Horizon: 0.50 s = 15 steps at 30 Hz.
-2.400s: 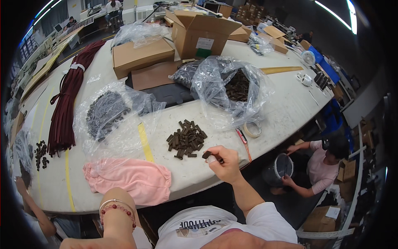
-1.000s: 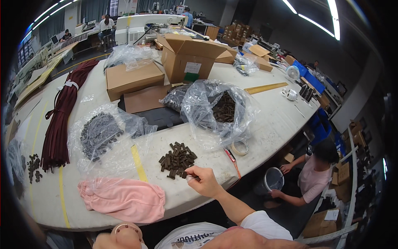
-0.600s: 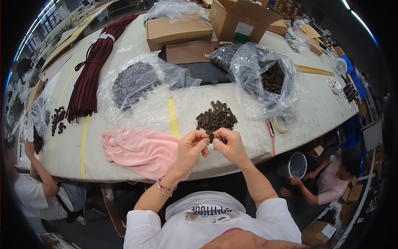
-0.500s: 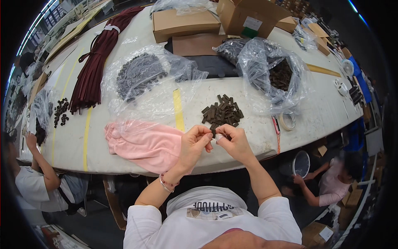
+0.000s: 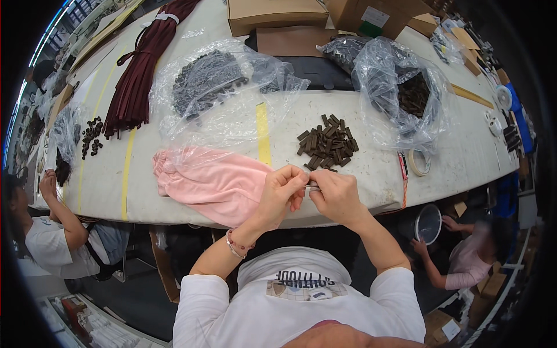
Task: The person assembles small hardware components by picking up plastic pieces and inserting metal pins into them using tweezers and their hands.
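Observation:
My left hand (image 5: 282,190) and my right hand (image 5: 337,196) meet at the table's near edge, fingers pinched together. A small pale, shiny piece (image 5: 312,187) shows between their fingertips, too small and too covered to name. Just beyond my hands lies a heap of short dark brown pieces (image 5: 328,142), like little blocks or tubes. The pink cloth (image 5: 214,182), gathered at its left end, lies beside my left hand and partly behind its forearm.
An open clear bag of brown pieces (image 5: 413,95) stands at the back right. Another plastic bag (image 5: 209,81) holds dark beads. Farther left lies a maroon strap bundle (image 5: 139,75). Tape (image 5: 419,162) and a red-handled tool (image 5: 402,168) lie right. Co-workers sit either side.
The table and its things have shifted up and right in the picture. My hands remain together; the dark piece between the fingertips no longer shows, and a pale shiny one does.

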Motion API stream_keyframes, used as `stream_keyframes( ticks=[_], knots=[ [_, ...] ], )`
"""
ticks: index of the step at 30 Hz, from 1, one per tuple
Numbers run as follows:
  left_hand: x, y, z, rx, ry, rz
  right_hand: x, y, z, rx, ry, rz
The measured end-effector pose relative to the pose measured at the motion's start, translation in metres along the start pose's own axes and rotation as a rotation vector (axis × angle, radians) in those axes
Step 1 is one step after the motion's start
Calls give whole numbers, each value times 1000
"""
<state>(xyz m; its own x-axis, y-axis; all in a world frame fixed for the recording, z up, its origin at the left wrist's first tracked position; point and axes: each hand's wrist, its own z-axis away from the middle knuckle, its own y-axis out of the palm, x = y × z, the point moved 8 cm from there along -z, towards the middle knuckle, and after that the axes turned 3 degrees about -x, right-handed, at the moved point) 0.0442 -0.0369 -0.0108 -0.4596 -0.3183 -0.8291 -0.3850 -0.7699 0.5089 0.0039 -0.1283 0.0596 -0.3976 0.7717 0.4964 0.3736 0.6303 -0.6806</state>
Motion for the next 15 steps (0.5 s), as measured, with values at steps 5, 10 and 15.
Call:
stream_keyframes(
  ticks=[5, 10, 15],
  knots=[
    [7, 8, 2, 136, -181, 167, 3, -3, -2, -46, -39, -45],
    [4, 5, 5, 132, -63, 4, -20, 10, 0, 45, 342, -399],
    [0, 0, 1, 93, -16, -82, -29, 13, 0, 69, 472, -496]
  ],
)
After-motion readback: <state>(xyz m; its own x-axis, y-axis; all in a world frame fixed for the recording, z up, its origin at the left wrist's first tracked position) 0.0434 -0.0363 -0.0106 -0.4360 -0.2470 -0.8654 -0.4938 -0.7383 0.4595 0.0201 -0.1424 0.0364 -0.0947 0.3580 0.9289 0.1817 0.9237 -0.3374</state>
